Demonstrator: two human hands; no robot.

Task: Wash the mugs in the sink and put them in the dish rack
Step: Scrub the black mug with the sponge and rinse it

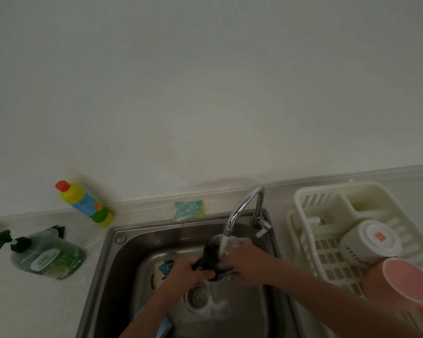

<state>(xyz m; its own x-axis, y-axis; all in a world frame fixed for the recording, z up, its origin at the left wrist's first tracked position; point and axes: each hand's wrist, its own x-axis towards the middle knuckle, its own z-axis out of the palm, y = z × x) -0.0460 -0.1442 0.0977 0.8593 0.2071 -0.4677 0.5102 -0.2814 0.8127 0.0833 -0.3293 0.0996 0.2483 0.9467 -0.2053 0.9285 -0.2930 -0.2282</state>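
Note:
I hold a black mug (211, 252) under the running tap (242, 208), over the steel sink (112, 276). My left hand (183, 272) grips the mug's lower end. My right hand (244, 257), foamy, grips its right side where the water lands. A white mug with a blue cartoon print (161, 269) lies in the sink, partly hidden behind my left hand. In the white dish rack (327, 198) on the right, a white mug (369, 242) and a pink mug (405, 281) stand upside down.
A green and yellow sponge (189, 209) lies on the counter behind the sink. A yellow bottle with a red cap (86, 203) leans against the wall. A green dish soap pump bottle (47, 254) stands at the left. The sink drain (198, 295) sits below my hands.

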